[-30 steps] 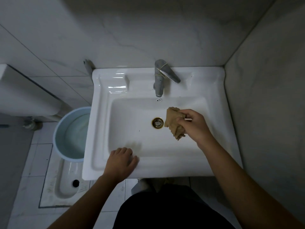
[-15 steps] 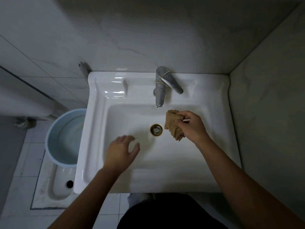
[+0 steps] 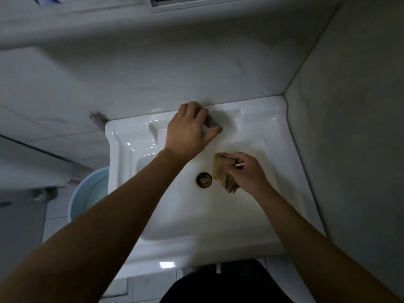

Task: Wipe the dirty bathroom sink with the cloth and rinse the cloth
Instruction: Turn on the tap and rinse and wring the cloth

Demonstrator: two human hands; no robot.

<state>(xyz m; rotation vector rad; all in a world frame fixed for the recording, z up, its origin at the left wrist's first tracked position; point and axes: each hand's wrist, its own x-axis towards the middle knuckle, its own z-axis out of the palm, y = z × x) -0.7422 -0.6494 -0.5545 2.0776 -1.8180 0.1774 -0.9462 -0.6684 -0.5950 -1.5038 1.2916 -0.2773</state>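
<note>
A white rectangular sink (image 3: pixel 258 243) fills the middle of the head view, with a rusty drain (image 3: pixel 204 180) in its basin. My right hand (image 3: pixel 246 172) holds a crumpled brown cloth (image 3: pixel 223 173) just right of the drain, above the basin floor. My left hand (image 3: pixel 189 129) reaches across to the back of the sink and wraps over the metal faucet handle (image 3: pixel 213 125), hiding most of the faucet. No water stream shows.
A light blue bucket (image 3: pixel 87 193) stands on the tiled floor left of the sink. Marble walls close in behind and on the right. A squat-toilet pipe and grey fixture sit far left. My dark trousers show at the bottom edge.
My left hand has left the sink's front rim, crossed the basin and landed on the faucet handle. My right hand with the cloth has stayed beside the drain. The view has tilted upward.
</note>
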